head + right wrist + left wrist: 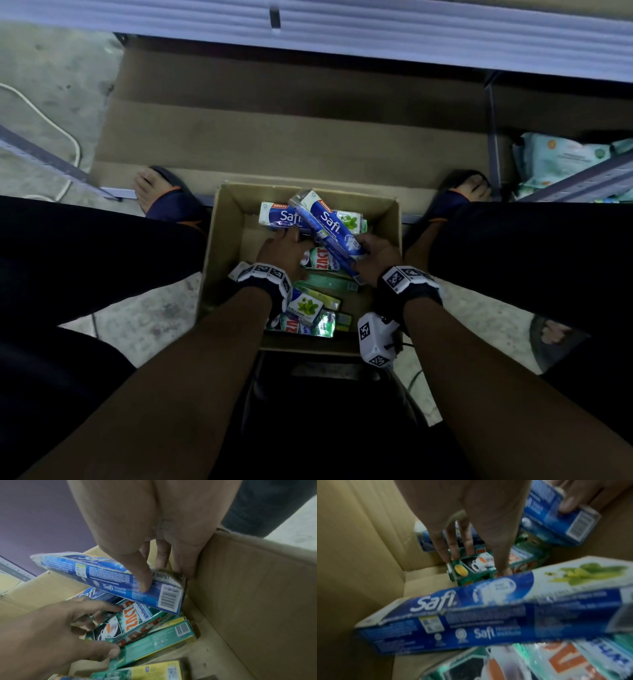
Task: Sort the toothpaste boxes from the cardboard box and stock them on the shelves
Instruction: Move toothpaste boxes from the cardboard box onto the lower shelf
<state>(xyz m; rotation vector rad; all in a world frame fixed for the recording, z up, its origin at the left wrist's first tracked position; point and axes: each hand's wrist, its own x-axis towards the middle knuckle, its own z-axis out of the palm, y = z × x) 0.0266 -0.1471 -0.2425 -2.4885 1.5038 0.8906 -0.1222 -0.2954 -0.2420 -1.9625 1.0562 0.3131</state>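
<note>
Right hand pinches a blue Safi box at its barcode end, tilted above the carton. Left hand, fingers extended and holding nothing, reaches onto the green boxes below. Lift the Safi box clear before gathering matching brands for the shelves.

Bare forearms, no sleeves. Each wrist carries a dark strap with white blocks printed in black square codes; a white coded module with cable hangs at 5 o'clock. Dark trousers. Dark sandals, orange-trimmed.
</note>
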